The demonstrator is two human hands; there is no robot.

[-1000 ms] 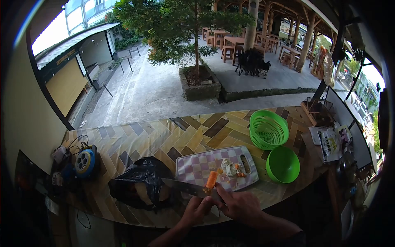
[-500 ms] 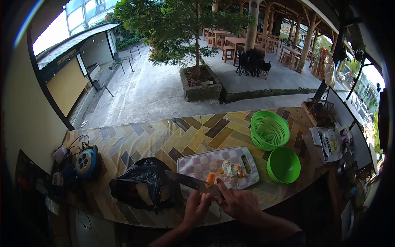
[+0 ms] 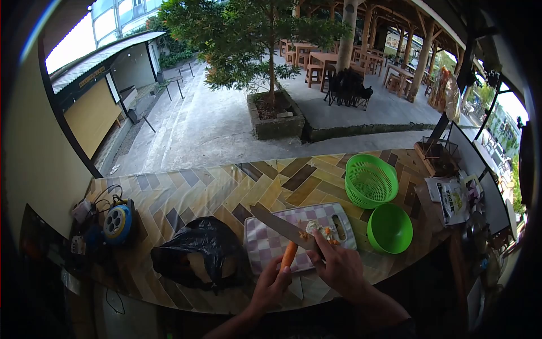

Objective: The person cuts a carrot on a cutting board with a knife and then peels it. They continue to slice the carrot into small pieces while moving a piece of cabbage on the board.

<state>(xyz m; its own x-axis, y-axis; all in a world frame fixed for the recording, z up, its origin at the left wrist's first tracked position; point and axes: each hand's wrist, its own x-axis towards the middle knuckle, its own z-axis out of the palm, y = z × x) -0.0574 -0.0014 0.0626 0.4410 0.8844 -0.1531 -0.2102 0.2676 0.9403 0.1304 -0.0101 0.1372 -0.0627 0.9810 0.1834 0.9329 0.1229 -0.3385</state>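
The knife (image 3: 279, 225) has swung up and away from the carrot (image 3: 288, 255) since a moment ago, and the carrot has slid back toward the person.
In the head view, the right hand (image 3: 341, 268) is closed around the knife handle, and the blade points to 10 o'clock over the checked cutting board (image 3: 262, 246). The left hand (image 3: 271, 288) is pinched on the low end of the carrot, which stands at the board's 6 o'clock edge, its tip pointing to 12 o'clock. Small scraps (image 3: 319, 229) lie on the board just beside the blade. A green basket (image 3: 371, 181) and a green bowl (image 3: 389, 227) sit at 3 o'clock of the board. A black bag (image 3: 195, 251) lies at 9 o'clock, touching the board, on the tiled counter (image 3: 226, 186).
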